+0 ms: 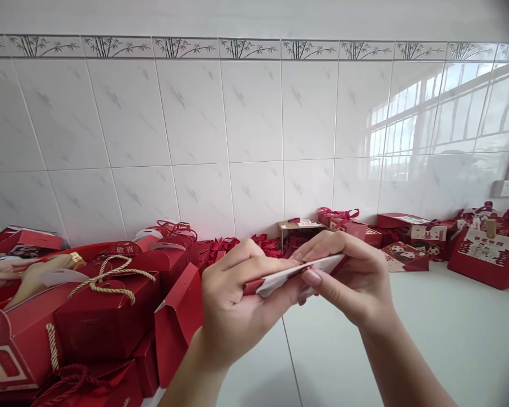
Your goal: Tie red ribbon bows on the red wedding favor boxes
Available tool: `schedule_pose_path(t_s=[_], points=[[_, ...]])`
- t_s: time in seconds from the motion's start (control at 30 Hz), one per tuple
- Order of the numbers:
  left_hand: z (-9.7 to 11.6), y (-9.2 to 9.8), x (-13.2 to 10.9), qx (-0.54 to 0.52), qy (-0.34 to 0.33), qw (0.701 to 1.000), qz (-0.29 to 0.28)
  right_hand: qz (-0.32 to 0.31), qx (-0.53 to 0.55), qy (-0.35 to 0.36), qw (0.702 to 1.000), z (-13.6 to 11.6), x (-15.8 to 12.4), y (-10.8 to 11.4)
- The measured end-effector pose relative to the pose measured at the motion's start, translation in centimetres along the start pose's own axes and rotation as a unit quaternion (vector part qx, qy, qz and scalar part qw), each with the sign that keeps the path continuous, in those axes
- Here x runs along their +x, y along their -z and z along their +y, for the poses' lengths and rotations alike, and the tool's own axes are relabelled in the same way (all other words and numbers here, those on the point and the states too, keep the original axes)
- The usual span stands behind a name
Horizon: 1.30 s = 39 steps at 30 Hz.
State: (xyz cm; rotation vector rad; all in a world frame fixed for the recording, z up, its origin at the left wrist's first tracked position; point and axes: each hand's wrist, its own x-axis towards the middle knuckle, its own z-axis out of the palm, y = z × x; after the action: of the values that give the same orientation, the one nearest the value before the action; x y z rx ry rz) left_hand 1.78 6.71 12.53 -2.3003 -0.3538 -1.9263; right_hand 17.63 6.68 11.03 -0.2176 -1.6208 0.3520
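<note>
Above the table, in the middle of the head view, both hands hold a thin red-and-white card piece, seen nearly edge-on. My left hand is closed around its left end, where a red edge shows by the palm. My right hand is closed on the right part, thumb in front and fingers over the top edge. The fingertips of both hands meet near the middle of the card. Its far face and any print on it are hidden.
Red gift boxes with gold rope crowd the left; a red bag stands beside them. Another person's arm reaches in there. Along the tiled wall are ribboned boxes; a printed red bag stands on the white table.
</note>
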Motion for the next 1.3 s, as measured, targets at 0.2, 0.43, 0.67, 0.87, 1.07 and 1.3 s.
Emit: schedule_pose_path(t_s=[0.2,0.43,0.67,0.87,1.07,1.3], points=[[-0.3,-0.1,0.0,0.072,0.083,0.993,-0.041,0.091,-0.057,-0.017,0.994,0.0,0.1,-0.9],[0.0,-0.4,-0.2,0.157,0.195,0.967,-0.057,0.123,-0.142,-0.003,0.982,-0.2,0.3,-0.7],[-0.3,1.0,0.2,0.157,0.190,0.968,-0.043,0.137,-0.210,0.051,0.967,0.0,0.5,-0.1],[-0.8,2.2,0.6,0.110,0.216,0.958,-0.153,0.161,-0.223,0.046,0.960,0.1,0.5,0.7],[-0.6,5.0,1.2,-0.033,0.177,0.982,-0.053,0.051,-0.166,0.069,0.982,0.0,0.6,1.5],[0.8,3.9,0.8,-0.160,0.230,0.957,0.072,-0.074,-0.103,0.143,0.982,-1.3,-0.1,0.1]])
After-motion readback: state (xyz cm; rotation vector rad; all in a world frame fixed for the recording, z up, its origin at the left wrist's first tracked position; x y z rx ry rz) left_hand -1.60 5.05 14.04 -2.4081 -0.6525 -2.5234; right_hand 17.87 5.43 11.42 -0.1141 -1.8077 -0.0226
